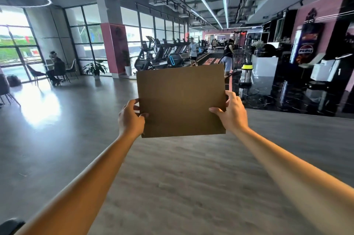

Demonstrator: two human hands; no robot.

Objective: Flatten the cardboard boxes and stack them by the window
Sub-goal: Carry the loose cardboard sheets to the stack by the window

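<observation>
Out in front of us, at arm's length, we hold a flattened box [181, 100] upright, its broad face toward us. Our left hand [131, 117] pinches the left edge near the bottom, thumb on the near face; our right hand [232, 113] pinches the right edge the same way. The hands sit well apart, each clamped on the cardboard.

We judge the main risk to be the panel itself: held this high, it hides the floor [172, 177] straight ahead, so we could walk into something. A thin sheet gripped only at its lower edges may also bow or slip if one pinch loosens.

The window [15, 43] lies far to our left, so a turn is needed. Near it sit a seated person [55, 64], chairs [71, 68] and a potted plant [95, 68]; these crowd that side. To the right stand a vacuum [246, 73] with what looks like a hose trailing, though blur makes that uncertain, and two people [193, 50] beside the treadmills [162, 50].
</observation>
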